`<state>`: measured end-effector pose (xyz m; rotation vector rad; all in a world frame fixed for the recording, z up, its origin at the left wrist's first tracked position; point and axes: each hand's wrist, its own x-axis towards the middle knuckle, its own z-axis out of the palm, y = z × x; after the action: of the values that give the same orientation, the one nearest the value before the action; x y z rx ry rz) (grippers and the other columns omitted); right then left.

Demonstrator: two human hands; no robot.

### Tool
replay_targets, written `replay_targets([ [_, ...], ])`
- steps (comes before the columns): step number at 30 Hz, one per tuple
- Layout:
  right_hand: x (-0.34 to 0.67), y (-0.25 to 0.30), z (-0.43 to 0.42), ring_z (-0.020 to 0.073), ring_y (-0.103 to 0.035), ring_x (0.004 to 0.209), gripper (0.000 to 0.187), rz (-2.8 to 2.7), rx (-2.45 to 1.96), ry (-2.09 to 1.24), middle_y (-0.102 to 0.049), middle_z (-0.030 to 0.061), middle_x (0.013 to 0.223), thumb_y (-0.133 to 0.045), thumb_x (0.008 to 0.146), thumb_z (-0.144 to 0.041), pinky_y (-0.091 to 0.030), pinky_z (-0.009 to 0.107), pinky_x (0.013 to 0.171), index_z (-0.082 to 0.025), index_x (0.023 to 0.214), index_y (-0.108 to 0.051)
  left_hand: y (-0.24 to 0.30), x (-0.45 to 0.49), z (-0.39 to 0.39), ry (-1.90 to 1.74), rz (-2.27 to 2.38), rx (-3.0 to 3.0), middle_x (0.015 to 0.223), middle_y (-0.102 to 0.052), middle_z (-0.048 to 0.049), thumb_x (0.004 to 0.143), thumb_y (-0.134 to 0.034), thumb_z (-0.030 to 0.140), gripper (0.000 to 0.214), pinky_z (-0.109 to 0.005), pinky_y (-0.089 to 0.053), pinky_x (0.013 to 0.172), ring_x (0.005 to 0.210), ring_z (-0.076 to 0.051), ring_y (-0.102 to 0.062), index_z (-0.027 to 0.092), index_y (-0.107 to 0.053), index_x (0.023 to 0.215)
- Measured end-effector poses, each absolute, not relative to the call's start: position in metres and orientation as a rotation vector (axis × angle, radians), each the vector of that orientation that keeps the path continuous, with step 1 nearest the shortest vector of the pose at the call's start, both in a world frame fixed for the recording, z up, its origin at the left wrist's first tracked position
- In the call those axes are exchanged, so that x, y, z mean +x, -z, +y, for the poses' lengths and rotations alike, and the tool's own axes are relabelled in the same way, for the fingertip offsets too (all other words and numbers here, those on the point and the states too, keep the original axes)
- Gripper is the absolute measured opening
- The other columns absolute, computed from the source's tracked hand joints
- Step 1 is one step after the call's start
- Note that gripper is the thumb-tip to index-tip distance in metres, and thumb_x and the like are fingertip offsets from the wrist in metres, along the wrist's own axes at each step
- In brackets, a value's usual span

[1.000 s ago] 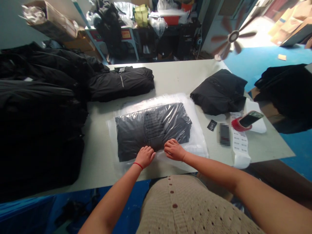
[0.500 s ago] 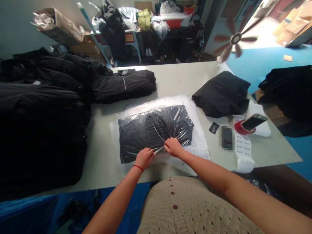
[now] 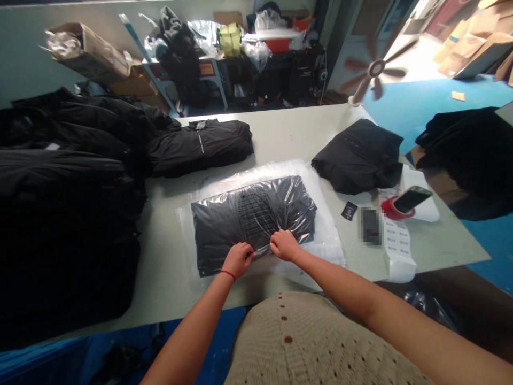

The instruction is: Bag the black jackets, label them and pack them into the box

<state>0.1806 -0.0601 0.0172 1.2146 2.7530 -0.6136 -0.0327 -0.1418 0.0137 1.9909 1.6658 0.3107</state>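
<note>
Seen from the head camera, the person's left hand [image 3: 238, 260], with a thin red string [image 3: 227, 275] at the wrist, and right hand [image 3: 284, 245] sit close together near the near edge of the bag. The fingers of both hands are curled closed, pinching a gathered fold of the film between them. A clear plastic bag [image 3: 256, 184] lies flat in the middle of a pale grey table [image 3: 164, 262], towards its near edge. Inside it is a folded dark grey garment [image 3: 218, 235] with a printed panel (a grid of small text, too fine to read) [image 3: 255, 214].

Beyond the bag, a folded black jacket [image 3: 200, 147] lies towards the far edge of the table, and a black padded bundle [image 3: 356, 158] lies to the right. A large heap of black jackets [image 3: 68, 203] covers the table's left end. Along the right edge are a small black tag [image 3: 349, 210], a pixelated dark object [image 3: 370, 225], a long strip of white labels [image 3: 397, 246], and a smartphone [image 3: 412, 199] leaning on a red roll [image 3: 387, 207]. An oatmeal knitted top with brown buttons [image 3: 294, 342] fills the bottom of the view, and a blurred pedestal fan [image 3: 374, 69] stands past the far right corner of the table.
</note>
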Motion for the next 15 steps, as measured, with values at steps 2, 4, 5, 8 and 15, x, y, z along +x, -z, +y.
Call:
replay_targets([
  [2,0.183,-0.02,-0.06,0.0211,-0.052,0.091,0.019,2.779,1.138,0.639,-0.064,0.0064,0.092,-0.052,0.09,-0.032,-0.03,0.032,0.077,-0.019,0.089,-0.065,-0.01,-0.04,-0.136,-0.346,1.635,1.879,0.08,-0.065,-0.0048,0.084,-0.058,0.029,0.014,-0.029,-0.043,0.075,0.078,-0.017,-0.057,0.019,-0.065,0.075],
  [4,0.189,-0.024,-0.06,0.0216,-0.051,0.093,0.017,2.823,1.045,0.637,-0.063,0.0066,0.094,-0.056,0.087,-0.033,-0.03,0.032,0.08,-0.019,0.09,-0.065,-0.007,-0.045,-0.132,-0.351,1.614,1.796,0.079,-0.066,-0.0043,0.082,-0.059,0.03,0.015,-0.028,-0.043,0.074,0.078,-0.017,-0.058,0.019,-0.066,0.075],
  [5,0.194,-0.027,-0.061,0.0221,-0.05,0.095,0.016,2.838,1.024,0.615,-0.062,0.007,0.095,-0.057,0.086,-0.032,-0.03,0.033,0.082,-0.02,0.091,-0.065,-0.005,-0.047,-0.13,-0.346,1.606,1.763,0.079,-0.066,-0.004,0.081,-0.059,0.031,0.015,-0.028,-0.044,0.074,0.077,-0.016,-0.058,0.019,-0.066,0.074],
  [8,0.219,-0.034,-0.061,0.0235,-0.048,0.1,0.013,2.802,1.141,0.513,-0.061,0.0079,0.098,-0.061,0.082,-0.028,-0.029,0.034,0.088,-0.02,0.091,-0.066,0.0,-0.051,-0.125,-0.329,1.58,1.698,0.076,-0.066,-0.0035,0.08,-0.059,0.035,0.019,-0.027,-0.044,0.072,0.075,-0.016,-0.058,0.019,-0.067,0.072],
  [15,0.287,-0.043,-0.033,0.0219,-0.053,0.094,0.011,2.628,1.367,0.566,-0.064,0.0061,0.095,-0.06,0.085,-0.028,-0.031,0.033,0.082,-0.022,0.083,-0.069,0.004,-0.052,-0.121,-0.331,1.526,1.621,0.069,-0.064,-0.0025,0.076,-0.061,0.049,0.033,-0.026,-0.044,0.065,0.068,-0.015,-0.057,0.018,-0.07,0.07],
])
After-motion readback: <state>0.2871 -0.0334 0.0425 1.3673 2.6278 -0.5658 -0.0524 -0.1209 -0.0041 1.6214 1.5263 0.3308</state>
